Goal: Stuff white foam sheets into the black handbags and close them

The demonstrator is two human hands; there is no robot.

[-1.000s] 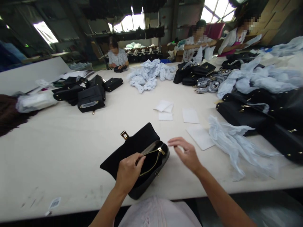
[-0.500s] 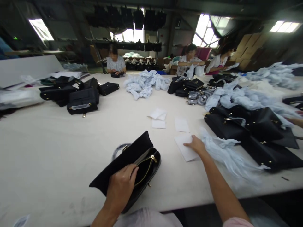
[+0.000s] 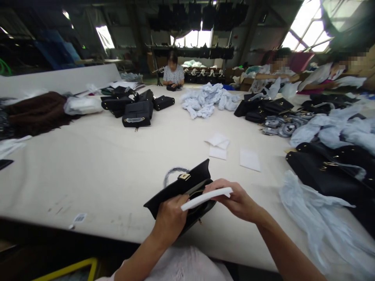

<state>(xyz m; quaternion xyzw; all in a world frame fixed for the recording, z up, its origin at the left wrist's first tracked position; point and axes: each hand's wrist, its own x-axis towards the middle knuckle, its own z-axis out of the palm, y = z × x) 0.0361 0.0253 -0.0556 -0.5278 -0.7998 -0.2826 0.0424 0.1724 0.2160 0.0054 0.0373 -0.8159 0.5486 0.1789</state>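
A black bag (image 3: 168, 194) was laid open at the near edge of the desk (image 3: 88, 168), its flap tipped back. A gold clasp (image 3: 184, 176) could be seen on the flap, and a wrapped handle (image 3: 172, 170) was seen just past it. The bag's edge was held by the left hand (image 3: 171, 216), with its fingers curled in. A folded white sheet (image 3: 206, 198) was pinched in the right hand (image 3: 234, 201) and held over the bag's mouth. What lay deep in the bag could not be told, as it was dark and partly covered.

Beyond the bag, more white sheets (image 3: 250, 160) were spread, and farther on, crumpled pale wrap (image 3: 205, 100) was heaped. To the bag's right, loose wrap (image 3: 310, 210) and a pile of black bags (image 3: 315, 168) were seen. To its far left, more closed bags (image 3: 137, 113) and a brown cloth (image 3: 38, 113) were set. Far past the bag, a small dark thing was held by a seated person (image 3: 173, 74), near a rack hung with dark bags (image 3: 193, 17).
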